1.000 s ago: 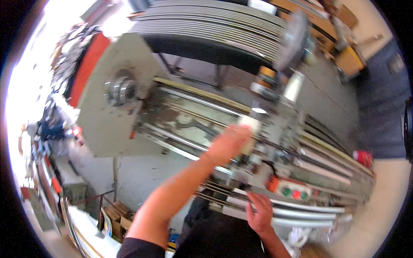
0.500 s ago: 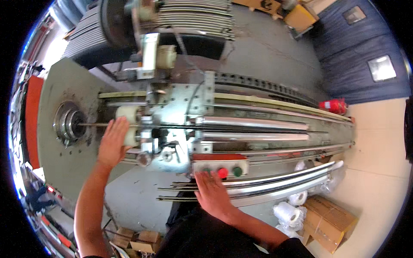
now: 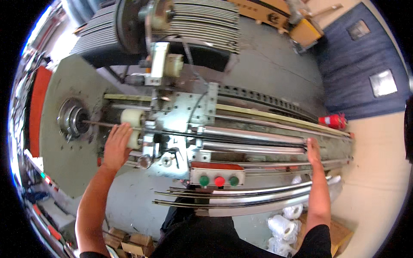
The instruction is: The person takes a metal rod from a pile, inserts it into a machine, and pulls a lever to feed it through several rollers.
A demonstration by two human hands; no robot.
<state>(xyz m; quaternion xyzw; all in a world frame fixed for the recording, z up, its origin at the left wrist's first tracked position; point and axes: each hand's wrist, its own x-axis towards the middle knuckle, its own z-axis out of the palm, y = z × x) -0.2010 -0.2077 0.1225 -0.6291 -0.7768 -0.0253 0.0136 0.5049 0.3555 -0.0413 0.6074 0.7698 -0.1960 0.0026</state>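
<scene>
My left hand [image 3: 118,147] lies with its fingers stretched out over a thin metal rod [image 3: 100,124], beside the cream-white rollers [image 3: 132,117]. The rod runs out of a round steel chuck [image 3: 74,119] in the machine's green-grey end plate. Toward the right, dark thin rods [image 3: 254,138] lie lengthwise between two shiny metal tubes [image 3: 262,148]. My right hand [image 3: 314,150] is held flat at the right end of these tubes, fingers pointing away from me. Whether it touches the rod ends is hard to see.
A control box [image 3: 218,176] with green and red buttons sits at the machine's near side. Closer to me lie several long rods and tubes [image 3: 258,198]. Wrapped white rolls [image 3: 282,226] and a carton stand at lower right, a red fire extinguisher [image 3: 333,121] at far right.
My right hand has left the control box buttons and moved right to the far end of the metal tubes. My left hand stays by the white rollers. The view has shifted slightly.
</scene>
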